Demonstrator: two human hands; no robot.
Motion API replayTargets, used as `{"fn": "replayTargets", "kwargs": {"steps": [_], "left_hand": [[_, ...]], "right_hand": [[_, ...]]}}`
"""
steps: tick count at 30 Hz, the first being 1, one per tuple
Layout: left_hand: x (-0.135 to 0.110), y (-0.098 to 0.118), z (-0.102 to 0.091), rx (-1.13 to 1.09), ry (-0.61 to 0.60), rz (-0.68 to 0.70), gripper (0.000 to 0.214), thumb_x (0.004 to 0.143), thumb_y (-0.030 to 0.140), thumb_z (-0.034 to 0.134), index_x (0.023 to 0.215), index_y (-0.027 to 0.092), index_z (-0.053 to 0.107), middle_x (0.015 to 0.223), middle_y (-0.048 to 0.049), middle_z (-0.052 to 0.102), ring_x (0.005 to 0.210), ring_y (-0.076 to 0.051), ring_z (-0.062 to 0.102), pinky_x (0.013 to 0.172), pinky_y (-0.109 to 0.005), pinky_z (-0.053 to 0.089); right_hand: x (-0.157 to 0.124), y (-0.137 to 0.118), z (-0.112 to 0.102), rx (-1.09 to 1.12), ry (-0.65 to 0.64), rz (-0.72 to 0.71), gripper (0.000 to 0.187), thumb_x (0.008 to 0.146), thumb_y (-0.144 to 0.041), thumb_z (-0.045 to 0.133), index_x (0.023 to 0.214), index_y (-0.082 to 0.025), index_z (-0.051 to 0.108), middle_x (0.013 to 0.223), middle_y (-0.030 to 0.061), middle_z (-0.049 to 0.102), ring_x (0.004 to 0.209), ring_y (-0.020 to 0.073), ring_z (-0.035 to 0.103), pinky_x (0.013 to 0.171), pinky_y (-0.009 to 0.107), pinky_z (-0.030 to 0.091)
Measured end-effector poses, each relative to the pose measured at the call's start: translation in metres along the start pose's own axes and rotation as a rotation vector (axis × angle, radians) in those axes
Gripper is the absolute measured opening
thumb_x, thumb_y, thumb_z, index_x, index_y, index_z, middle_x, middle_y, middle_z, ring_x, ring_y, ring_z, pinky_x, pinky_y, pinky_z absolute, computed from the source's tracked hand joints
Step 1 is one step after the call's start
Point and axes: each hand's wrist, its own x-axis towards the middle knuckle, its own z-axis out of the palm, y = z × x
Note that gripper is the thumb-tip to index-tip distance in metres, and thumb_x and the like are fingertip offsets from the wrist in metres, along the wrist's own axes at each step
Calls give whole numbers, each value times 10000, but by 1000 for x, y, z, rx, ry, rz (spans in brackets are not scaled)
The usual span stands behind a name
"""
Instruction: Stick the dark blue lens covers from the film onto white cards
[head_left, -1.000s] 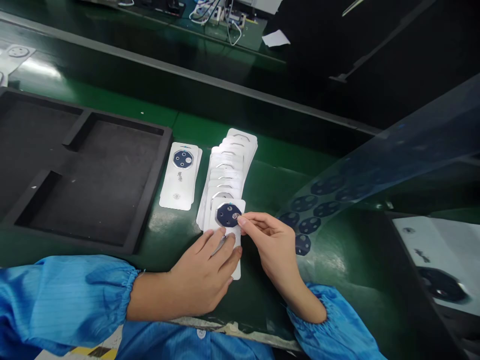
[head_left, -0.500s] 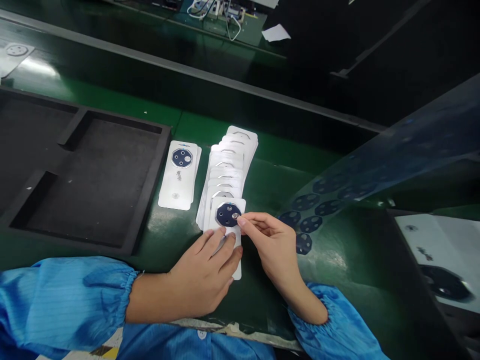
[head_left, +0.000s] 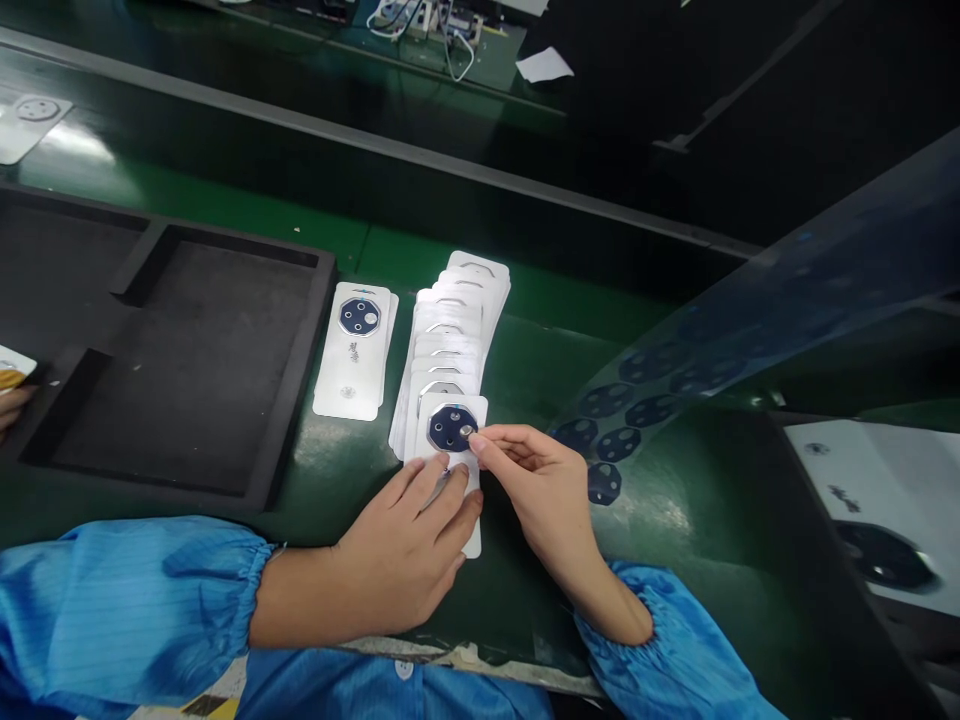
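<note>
Nearest to me are the two blue sleeves (head_left: 135, 600) of the person, who works over the green bench (head_left: 352, 480). The left hand (head_left: 405, 550) lies palm down, its fingers a little spread, and it presses on the lower half of a white card (head_left: 472, 480). The right hand (head_left: 544, 490) comes from the other side; its thumb and forefinger meet at the right edge of the dark plate (head_left: 448, 428) on this card, just by a small silver disc (head_left: 466, 433). Whether these fingertips pinch something or only press, I cannot tell.

The card lies over the near end of a long stack (head_left: 457, 325) of white cards, which are fanned away from the person. To the left of it, just beside, is a small pile (head_left: 346, 370), and its top card bears a dark plate also. Next to this pile is a black tray (head_left: 300, 380) with low walls. Over its left side, at the edge of my view, another person's hand (head_left: 9, 405) holds a white piece (head_left: 15, 362).

On the right, a clear film (head_left: 720, 330) with many dark plates slants down to the bench, near the right hand. Further away, behind a grey rail (head_left: 375, 145), are white cables (head_left: 463, 60) and a paper (head_left: 544, 66).
</note>
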Motion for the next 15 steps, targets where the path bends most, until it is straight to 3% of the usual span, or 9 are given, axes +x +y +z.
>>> {"fn": "replayTargets", "kwargs": {"steps": [4,8,10,12,15], "left_hand": [[0,0,-1,10,4,2,533,1013,371,422,1457,80,465,1520,-190,442,1401,-379,403,1151,-499,302],[0,0,0,4,4,6,523,1005,368,439,1446,89,482,1487,-184,479,1381,-375,430,1139,-497,325],[-1,0,1,0,-1,9,511,1004,368,441,1434,97,497,1471,-184,491,1372,-379,439,1135,-505,333],[-1,0,1,3,-5,7,518,999,361,446,1445,101,486,1482,-190,475,1378,-392,425,1129,-523,340],[-2,1,0,17,5,10,535,984,334,466,1465,99,467,1486,-198,461,1387,-415,401,1109,-550,358]], "right_hand": [[-2,2,2,-126,-7,-134,118,831,-315,774,854,-202,752,769,25,762,672,171,712,634,281,581],[-1,3,3,-600,48,-642,104,933,-247,666,856,-188,703,768,33,728,694,163,662,669,286,531],[2,3,2,-868,92,-811,186,955,-295,641,813,-178,669,745,54,690,708,185,625,661,303,491],[6,3,1,-1048,156,-812,315,959,-417,625,748,-183,622,695,63,637,687,203,587,618,317,441],[12,4,0,-1123,207,-692,457,943,-588,576,694,-204,554,646,44,582,649,200,555,583,318,380]]}}
